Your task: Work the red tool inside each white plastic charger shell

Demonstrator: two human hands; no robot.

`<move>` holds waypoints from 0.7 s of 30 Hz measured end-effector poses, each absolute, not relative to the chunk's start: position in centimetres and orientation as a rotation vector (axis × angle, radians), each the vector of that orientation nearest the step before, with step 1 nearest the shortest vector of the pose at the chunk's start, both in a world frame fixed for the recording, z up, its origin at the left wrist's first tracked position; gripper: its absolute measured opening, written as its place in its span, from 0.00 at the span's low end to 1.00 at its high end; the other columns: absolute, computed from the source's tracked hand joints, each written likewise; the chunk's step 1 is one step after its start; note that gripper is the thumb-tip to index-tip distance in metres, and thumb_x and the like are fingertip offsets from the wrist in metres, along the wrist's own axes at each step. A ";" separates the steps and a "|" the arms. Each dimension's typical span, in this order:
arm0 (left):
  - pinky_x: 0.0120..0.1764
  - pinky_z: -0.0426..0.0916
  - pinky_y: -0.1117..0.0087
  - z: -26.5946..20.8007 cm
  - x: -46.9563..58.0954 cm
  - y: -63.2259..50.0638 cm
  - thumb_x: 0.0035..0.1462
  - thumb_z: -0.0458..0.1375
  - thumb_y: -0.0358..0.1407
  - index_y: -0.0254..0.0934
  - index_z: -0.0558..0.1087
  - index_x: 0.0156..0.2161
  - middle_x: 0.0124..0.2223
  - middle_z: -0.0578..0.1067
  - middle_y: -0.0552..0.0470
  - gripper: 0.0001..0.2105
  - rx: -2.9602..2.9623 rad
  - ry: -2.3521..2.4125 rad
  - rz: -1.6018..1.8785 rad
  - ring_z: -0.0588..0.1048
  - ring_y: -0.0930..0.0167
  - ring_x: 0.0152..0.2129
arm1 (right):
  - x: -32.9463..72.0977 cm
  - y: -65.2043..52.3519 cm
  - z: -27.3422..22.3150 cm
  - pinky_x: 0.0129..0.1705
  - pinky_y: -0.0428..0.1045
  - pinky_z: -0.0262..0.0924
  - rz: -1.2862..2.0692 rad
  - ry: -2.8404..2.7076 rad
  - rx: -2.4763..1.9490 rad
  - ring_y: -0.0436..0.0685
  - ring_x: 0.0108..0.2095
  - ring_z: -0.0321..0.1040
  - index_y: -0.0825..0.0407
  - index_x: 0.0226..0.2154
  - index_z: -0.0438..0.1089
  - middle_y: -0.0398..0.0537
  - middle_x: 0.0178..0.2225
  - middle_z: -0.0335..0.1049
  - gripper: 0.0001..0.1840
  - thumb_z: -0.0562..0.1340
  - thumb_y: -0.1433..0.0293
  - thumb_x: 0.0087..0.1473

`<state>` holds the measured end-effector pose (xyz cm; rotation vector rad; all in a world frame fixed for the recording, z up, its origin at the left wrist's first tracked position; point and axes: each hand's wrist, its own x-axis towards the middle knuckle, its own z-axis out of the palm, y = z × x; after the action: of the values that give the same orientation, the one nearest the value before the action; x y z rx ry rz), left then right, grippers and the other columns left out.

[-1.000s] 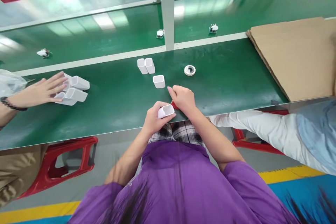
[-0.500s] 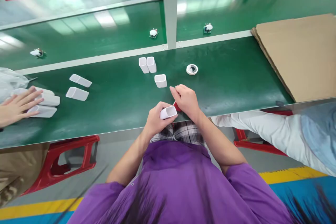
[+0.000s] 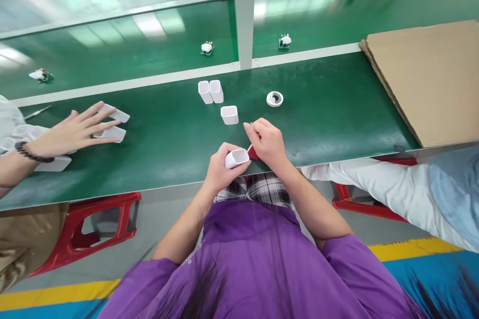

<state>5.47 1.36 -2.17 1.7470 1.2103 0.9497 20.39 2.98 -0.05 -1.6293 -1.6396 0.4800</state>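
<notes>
My left hand is wrapped round a white plastic housing, a hollow rounded-rectangular shell whose open end faces right and up. Close beside it, my right hand is closed on a red object; only its lower part shows under the fingers, so its kind is hidden. Beyond my hands, one white housing stands on the green bench. Two more housings stand side by side farther back. To the right lies a white ring-shaped roll.
On the left, a co-worker's hand reaches over two white housings, with more under the wrist. Small circuit boards with white parts sit on the green belt behind the rail. Flat cardboard covers the bench's right end. A grey post rises behind.
The co-worker's hand has moved right, from the pile of housings to the two separate ones. The circuit boards have shifted left. My hands have barely moved; the held housing has tipped slightly.
</notes>
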 end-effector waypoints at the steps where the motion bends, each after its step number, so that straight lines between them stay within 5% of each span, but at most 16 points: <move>1: 0.29 0.66 0.74 -2.2 5.4 1.4 0.46 0.65 0.42 0.37 0.69 0.33 0.31 0.75 0.54 0.13 1.734 1.215 0.949 0.72 0.74 0.26 | 20.6 2.8 0.1 0.31 0.45 0.50 0.488 -1.618 -1.545 0.48 0.26 0.56 0.53 0.21 0.54 0.44 0.25 0.59 0.22 0.52 0.64 0.65; 11: 0.37 0.69 0.70 -2.9 5.2 1.3 0.50 0.64 0.39 0.37 0.67 0.38 0.37 0.75 0.50 0.14 1.812 0.977 1.126 0.74 0.71 0.34 | 20.4 1.7 3.1 0.33 0.45 0.55 0.525 -1.457 -1.307 0.48 0.27 0.60 0.53 0.22 0.61 0.45 0.24 0.62 0.23 0.50 0.62 0.66; 15: 0.33 0.68 0.72 -3.1 5.1 1.3 0.47 0.63 0.39 0.37 0.66 0.37 0.34 0.73 0.52 0.14 1.792 1.130 1.031 0.73 0.72 0.30 | 19.0 1.5 1.4 0.28 0.46 0.51 0.365 -1.667 -1.417 0.48 0.27 0.60 0.54 0.24 0.61 0.49 0.29 0.66 0.21 0.51 0.60 0.65; 21: 0.30 0.66 0.74 -2.9 5.4 1.6 0.47 0.63 0.39 0.38 0.63 0.39 0.34 0.72 0.53 0.17 1.653 1.105 0.968 0.71 0.74 0.27 | 19.2 2.0 0.9 0.33 0.46 0.56 0.305 -1.434 -1.392 0.49 0.28 0.60 0.52 0.22 0.55 0.46 0.24 0.61 0.22 0.49 0.62 0.67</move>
<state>5.36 1.58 -2.92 1.6535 1.1047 0.9683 19.19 2.02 0.94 -1.3918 -1.4341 0.3050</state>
